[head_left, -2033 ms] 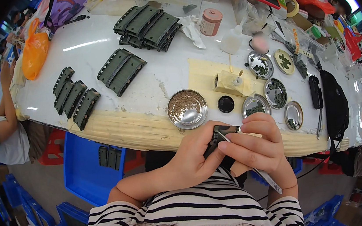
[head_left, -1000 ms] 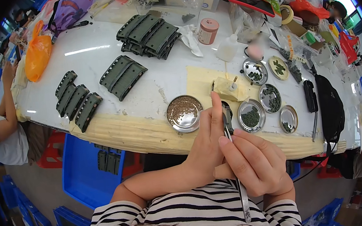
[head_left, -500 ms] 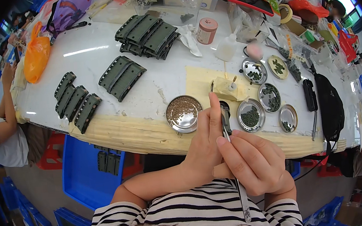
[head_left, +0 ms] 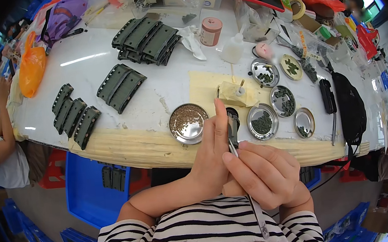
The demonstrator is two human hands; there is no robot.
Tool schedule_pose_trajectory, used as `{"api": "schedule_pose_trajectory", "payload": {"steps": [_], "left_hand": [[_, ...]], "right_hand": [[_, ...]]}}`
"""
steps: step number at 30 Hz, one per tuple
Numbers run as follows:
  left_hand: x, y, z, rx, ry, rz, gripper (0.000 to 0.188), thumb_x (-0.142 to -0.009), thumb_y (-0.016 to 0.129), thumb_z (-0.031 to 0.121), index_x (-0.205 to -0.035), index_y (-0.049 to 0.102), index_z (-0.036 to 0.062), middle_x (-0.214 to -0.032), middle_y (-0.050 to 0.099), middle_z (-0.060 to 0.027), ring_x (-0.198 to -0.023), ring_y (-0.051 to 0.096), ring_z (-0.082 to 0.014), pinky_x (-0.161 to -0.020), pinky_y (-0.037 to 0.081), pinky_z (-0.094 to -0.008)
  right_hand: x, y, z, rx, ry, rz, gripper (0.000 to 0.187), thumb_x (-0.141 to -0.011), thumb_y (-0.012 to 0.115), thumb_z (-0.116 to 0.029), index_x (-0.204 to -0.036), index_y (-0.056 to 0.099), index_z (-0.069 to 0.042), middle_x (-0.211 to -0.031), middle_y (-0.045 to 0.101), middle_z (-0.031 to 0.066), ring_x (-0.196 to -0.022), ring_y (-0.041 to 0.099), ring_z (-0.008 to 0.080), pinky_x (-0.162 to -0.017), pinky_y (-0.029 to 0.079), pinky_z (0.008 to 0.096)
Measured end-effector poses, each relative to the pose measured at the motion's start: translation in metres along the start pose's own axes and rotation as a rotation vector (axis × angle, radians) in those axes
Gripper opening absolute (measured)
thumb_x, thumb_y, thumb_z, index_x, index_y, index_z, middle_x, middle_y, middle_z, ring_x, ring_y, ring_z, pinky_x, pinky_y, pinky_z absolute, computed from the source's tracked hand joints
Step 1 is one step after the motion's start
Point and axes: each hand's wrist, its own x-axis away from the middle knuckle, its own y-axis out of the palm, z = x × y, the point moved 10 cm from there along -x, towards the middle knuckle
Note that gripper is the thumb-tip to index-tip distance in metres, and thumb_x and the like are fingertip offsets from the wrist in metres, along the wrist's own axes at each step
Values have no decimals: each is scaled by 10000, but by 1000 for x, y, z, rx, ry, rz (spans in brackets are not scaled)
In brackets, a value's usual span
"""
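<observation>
My left hand (head_left: 209,155) is raised in front of my chest, index finger pointing up, closed around a dark green curved part (head_left: 233,121) that is mostly hidden behind the fingers. Metal tweezers (head_left: 257,213) are pinched in my right hand (head_left: 270,172); their tip meets the lower end of that part, and the rear end slants down toward my striped shirt. Whether anything sits in the tip is too small to tell. Just beyond the hands are a dish of brown bits (head_left: 188,121), a dish of small dark green pieces (head_left: 262,122) and a yellowish block with a peg (head_left: 237,93).
Similar green curved parts lie in a stack (head_left: 145,41), a pair (head_left: 121,87) and a row (head_left: 76,115) on the white table. More metal dishes (head_left: 282,101) stand right, near a black pouch (head_left: 350,109). A blue bin (head_left: 90,188) sits below the table edge; co-workers are at both sides.
The table and its contents have shifted slightly left in view. More of the dark part now shows beside my left index finger; the tweezers stay against it.
</observation>
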Motion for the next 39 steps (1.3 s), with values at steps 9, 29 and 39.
{"api": "schedule_pose_trajectory", "payload": {"steps": [9,29,39], "left_hand": [[5,-5,-40,936,-461,-55,416,-967,445,78,-1360,328,12,-1103,585,-151,-973,604,-174,-917,484,-325],[17,11,-41,1069,-522,-162,235,-1002,411,179,-1123,501,-2,-1336,420,-154,-1018,583,-164,-925,517,-372],[21,32,-38,1333,-752,-261,260,-1014,383,240,-981,500,10,-1237,482,-154,-999,589,-191,-881,529,-358]], "right_hand": [[99,-19,154,-185,782,253,190,-903,599,-163,-914,675,11,-791,619,112,-676,568,177,-627,444,282],[136,6,211,-130,1053,51,226,-904,576,-154,-885,667,52,-721,639,116,-613,553,151,-554,412,288],[42,-7,95,-504,429,130,184,-845,605,-158,-924,698,-21,-773,622,71,-748,539,215,-723,439,310]]}}
